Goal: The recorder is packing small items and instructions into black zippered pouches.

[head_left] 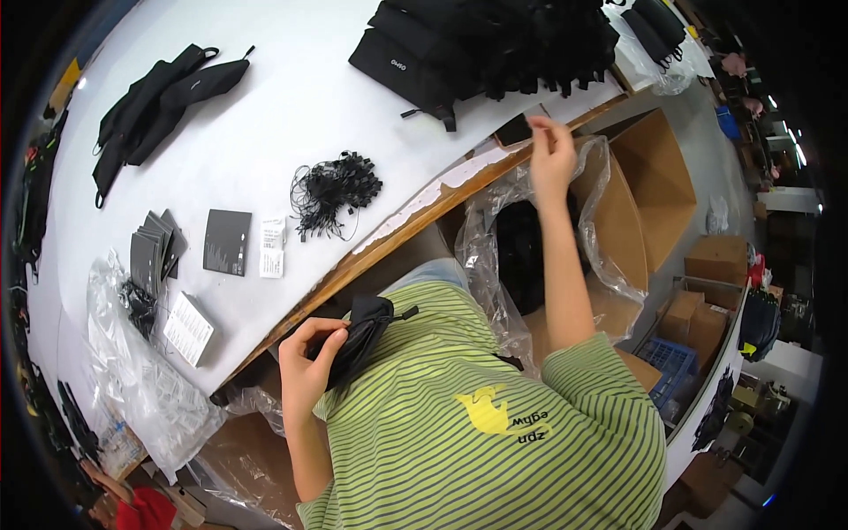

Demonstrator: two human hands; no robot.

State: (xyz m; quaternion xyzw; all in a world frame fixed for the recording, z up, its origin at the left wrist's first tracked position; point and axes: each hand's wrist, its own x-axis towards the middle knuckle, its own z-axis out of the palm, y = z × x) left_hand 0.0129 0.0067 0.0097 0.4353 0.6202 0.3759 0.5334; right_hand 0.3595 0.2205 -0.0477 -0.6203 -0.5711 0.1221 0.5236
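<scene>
My left hand (306,360) grips a small black zip pouch (360,343) against my body, thumb and fingers pinched at its edge. A short zip pull sticks out from the pouch's far end. My right hand (552,159) is raised beyond the table's edge, right of a large pile of black pouches (512,40). Its fingers are bent together in a pinch, and anything between them is too small to make out. On the white table (291,97), a tangle of black hang-tag strings (336,190) lies between the pouch pile and a flat dark card (227,242).
More black pouches (168,97) lie at the far left. Dark cards (155,247), a white label (272,247), a stack of white cards (189,329) and clear plastic bags (146,380) are nearer. An open carton (654,185) and a plastic-lined box (609,300) stand right of the table.
</scene>
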